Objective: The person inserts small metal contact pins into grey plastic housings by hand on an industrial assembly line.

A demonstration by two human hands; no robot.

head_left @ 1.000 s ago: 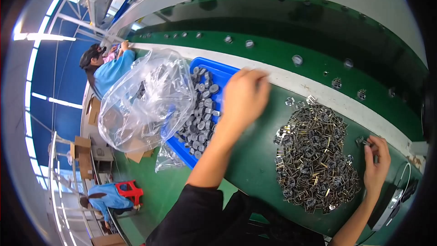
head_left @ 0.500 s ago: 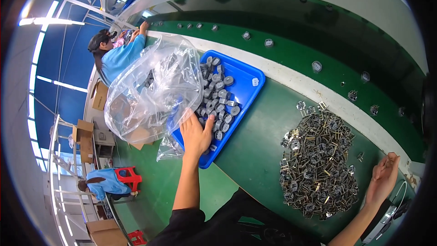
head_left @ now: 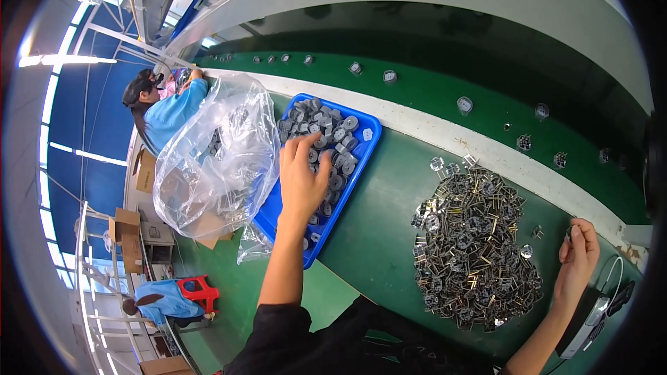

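My left hand [head_left: 300,184] reaches into a blue tray [head_left: 366,151], fingers bent and apart over a heap of grey round plastic parts [head_left: 336,182]. Nothing shows clearly between its thumb and fingers. At the right, my right hand [head_left: 579,264] pinches a small dark part [head_left: 568,235], mostly covered by the fingertips. Between the hands lies a large pile of small clear-and-black parts with metal pins [head_left: 476,250]. One loose pinned part [head_left: 537,232] sits between that pile and my right hand.
A clear plastic bag [head_left: 219,173] with grey parts leans over the tray's left side. Beyond a white ledge [head_left: 431,140], a green belt [head_left: 431,90] carries spaced parts. A black-and-white device with a cable [head_left: 589,323] is at the right. Co-workers in blue [head_left: 174,112] are at the left.
My left hand has moved farther over the grey parts, its fingers now curled. My right hand's fingers have closed on a small dark part. The whole view has shifted slightly.
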